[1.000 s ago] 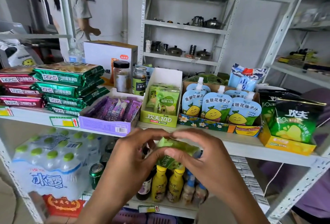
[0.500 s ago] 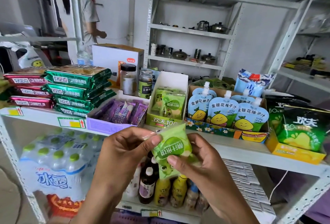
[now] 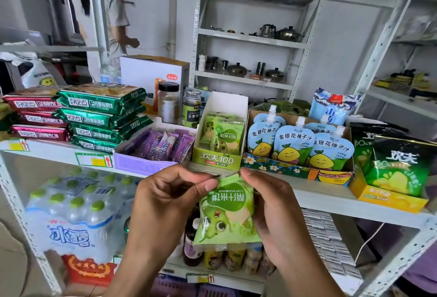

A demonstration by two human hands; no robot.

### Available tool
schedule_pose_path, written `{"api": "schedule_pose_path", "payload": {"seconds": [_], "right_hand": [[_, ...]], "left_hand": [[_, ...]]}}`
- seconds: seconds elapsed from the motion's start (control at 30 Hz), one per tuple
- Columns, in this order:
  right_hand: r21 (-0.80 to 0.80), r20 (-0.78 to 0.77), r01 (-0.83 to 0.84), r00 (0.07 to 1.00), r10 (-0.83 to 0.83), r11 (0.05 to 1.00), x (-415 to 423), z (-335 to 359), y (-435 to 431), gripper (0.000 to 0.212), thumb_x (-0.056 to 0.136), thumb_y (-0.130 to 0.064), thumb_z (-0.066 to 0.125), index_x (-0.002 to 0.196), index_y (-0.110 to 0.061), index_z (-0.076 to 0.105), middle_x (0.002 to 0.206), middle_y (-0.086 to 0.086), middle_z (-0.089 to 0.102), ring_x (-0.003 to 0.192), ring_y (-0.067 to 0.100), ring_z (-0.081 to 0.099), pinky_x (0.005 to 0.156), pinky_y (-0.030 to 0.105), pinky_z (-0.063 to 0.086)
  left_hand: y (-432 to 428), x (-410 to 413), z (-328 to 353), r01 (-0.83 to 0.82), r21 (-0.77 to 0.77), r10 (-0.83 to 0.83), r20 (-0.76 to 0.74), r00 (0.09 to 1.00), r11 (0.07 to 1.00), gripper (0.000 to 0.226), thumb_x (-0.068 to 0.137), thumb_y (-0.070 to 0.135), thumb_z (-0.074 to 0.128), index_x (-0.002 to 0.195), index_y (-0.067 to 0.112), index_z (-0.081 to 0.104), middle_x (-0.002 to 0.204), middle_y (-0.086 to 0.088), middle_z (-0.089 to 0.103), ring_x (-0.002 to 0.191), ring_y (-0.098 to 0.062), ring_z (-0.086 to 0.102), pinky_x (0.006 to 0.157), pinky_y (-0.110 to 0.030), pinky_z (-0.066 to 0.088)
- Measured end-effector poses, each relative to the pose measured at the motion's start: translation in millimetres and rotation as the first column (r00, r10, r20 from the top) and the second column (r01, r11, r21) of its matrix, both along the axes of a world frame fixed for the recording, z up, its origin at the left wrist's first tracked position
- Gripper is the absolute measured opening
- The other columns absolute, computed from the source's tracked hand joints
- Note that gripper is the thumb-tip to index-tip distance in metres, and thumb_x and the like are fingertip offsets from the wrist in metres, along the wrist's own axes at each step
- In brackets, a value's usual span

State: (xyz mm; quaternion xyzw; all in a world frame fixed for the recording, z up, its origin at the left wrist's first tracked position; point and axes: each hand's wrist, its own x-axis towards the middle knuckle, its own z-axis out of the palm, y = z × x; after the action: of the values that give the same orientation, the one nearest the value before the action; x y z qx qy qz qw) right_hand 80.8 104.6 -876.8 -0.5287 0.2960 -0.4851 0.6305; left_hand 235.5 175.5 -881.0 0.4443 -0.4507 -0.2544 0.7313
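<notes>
A small green snack packet (image 3: 225, 214) with a cartoon face hangs upside down in front of the shelf, held between both hands. My left hand (image 3: 165, 204) pinches its top left corner with thumb and fingers. My right hand (image 3: 272, 211) grips its right edge, the thumb at the top corner and the fingers behind. Straight beyond it stands the open green and white display box (image 3: 217, 159) with more of the same packets inside.
The white metal shelf (image 3: 331, 204) carries green biscuit packs (image 3: 101, 117), a purple snack box (image 3: 153, 150), blue juice pouches (image 3: 300, 145) and green bags (image 3: 399, 169). Below sit a bottled water pack (image 3: 71, 216) and small bottles (image 3: 236, 256). A person (image 3: 113, 17) stands behind at the left.
The packet has been turned from folded flat between the hands to hanging face-on, and both hands with it have risen slightly toward the shelf edge.
</notes>
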Motion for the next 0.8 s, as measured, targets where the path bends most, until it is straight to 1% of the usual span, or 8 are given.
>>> {"api": "schedule_pose_path", "payload": {"seconds": [0.1, 0.2, 0.27, 0.37, 0.47, 0.57, 0.67, 0.8], "right_hand": [[0.035, -0.031, 0.029, 0.999, -0.028, 0.999, 1, -3, -2, 0.035, 0.084, -0.031, 0.072, 0.094, 0.002, 0.075, 0.102, 0.032, 0.073, 0.088, 0.04, 0.071, 0.082, 0.051, 0.054], [-0.066, -0.093, 0.037, 0.995, -0.043, 0.997, -2, -7, -7, 0.038, 0.087, -0.04, 0.078, 0.1, -0.004, 0.077, 0.107, 0.026, 0.075, 0.105, 0.045, 0.071, 0.102, 0.067, 0.049], [-0.178, -0.206, -0.057, 0.978, 0.02, 0.982, -10, -7, -4, 0.04, 0.086, -0.046, 0.077, 0.11, -0.015, 0.078, 0.113, 0.009, 0.077, 0.114, 0.032, 0.07, 0.106, 0.057, 0.05], [-0.249, -0.449, -0.28, 0.881, 0.145, 0.927, -17, -14, -1, 0.032, 0.088, -0.04, 0.079, 0.115, -0.024, 0.075, 0.111, -0.004, 0.079, 0.107, 0.017, 0.074, 0.098, 0.046, 0.056], [-0.297, -0.6, -0.318, 0.796, 0.083, 0.9, -11, -46, -11, 0.026, 0.086, -0.033, 0.082, 0.111, -0.028, 0.077, 0.108, -0.016, 0.078, 0.106, 0.002, 0.071, 0.096, 0.035, 0.055], [-0.208, -0.764, -0.409, 0.635, 0.113, 0.888, 1, -111, -29, 0.021, 0.087, -0.033, 0.082, 0.106, -0.026, 0.074, 0.105, -0.014, 0.077, 0.103, -0.001, 0.069, 0.093, 0.037, 0.056], [-0.072, -0.878, -0.521, 0.438, 0.193, 0.851, 13, -204, -42, 0.021, 0.09, -0.031, 0.075, 0.109, -0.022, 0.073, 0.107, -0.008, 0.077, 0.102, 0.008, 0.07, 0.088, 0.044, 0.057], [0.155, -0.94, -0.49, 0.195, 0.281, 0.858, 20, -319, -52, 0.024, 0.093, -0.019, 0.071, 0.116, -0.014, 0.072, 0.117, 0.01, 0.073, 0.114, 0.027, 0.067, 0.091, 0.037, 0.053]], "left_hand": [[-2, -3, -3, -0.014, -0.007, 0.014, -0.001, 1.0, 1.0, 0.007, 0.071, 0.005, 0.082, 0.074, 0.006, 0.076, 0.079, -0.007, 0.079, 0.07, -0.009, 0.074, 0.064, -0.015, 0.055], [-5, 2, -6, -0.03, -0.008, 0.03, -0.043, 0.999, 1.0, 0.007, 0.074, 0.011, 0.082, 0.073, 0.013, 0.075, 0.078, -0.008, 0.078, 0.068, -0.01, 0.069, 0.062, -0.017, 0.053], [-6, 7, -10, -0.048, -0.015, 0.047, -0.037, 0.998, 0.999, 0.01, 0.079, 0.015, 0.08, 0.074, 0.015, 0.071, 0.077, -0.005, 0.077, 0.067, -0.01, 0.065, 0.061, -0.017, 0.051], [-2, 6, -27, -0.033, 0.016, 0.033, -0.004, 0.999, 0.999, 0.012, 0.089, 0.009, 0.074, 0.084, 0.005, 0.064, 0.077, -0.001, 0.073, 0.069, -0.009, 0.062, 0.063, -0.02, 0.049], [6, 4, -68, -0.059, 0.151, 0.05, 0.065, 0.997, 0.987, 0.01, 0.094, 0.005, 0.071, 0.09, 0.003, 0.062, 0.08, -0.004, 0.071, 0.072, -0.014, 0.064, 0.065, -0.026, 0.052], [11, 8, -140, -0.113, 0.369, 0.074, 0.117, 0.99, 0.923, 0.013, 0.093, 0.0, 0.07, 0.089, 0.01, 0.063, 0.079, -0.004, 0.07, 0.071, -0.015, 0.066, 0.063, -0.025, 0.051], [11, 3, -223, -0.216, 0.62, 0.084, 0.235, 0.968, 0.755, 0.021, 0.087, 0.0, 0.071, 0.084, 0.017, 0.061, 0.075, 0.0, 0.069, 0.071, -0.02, 0.068, 0.065, -0.03, 0.048], [-5, -9, -318, -0.225, 0.784, -0.034, 0.299, 0.954, 0.578, 0.024, 0.077, 0.036, 0.068, 0.086, 0.015, 0.059, 0.08, 0.003, 0.066, 0.082, -0.025, 0.066, 0.071, -0.037, 0.049]]}}
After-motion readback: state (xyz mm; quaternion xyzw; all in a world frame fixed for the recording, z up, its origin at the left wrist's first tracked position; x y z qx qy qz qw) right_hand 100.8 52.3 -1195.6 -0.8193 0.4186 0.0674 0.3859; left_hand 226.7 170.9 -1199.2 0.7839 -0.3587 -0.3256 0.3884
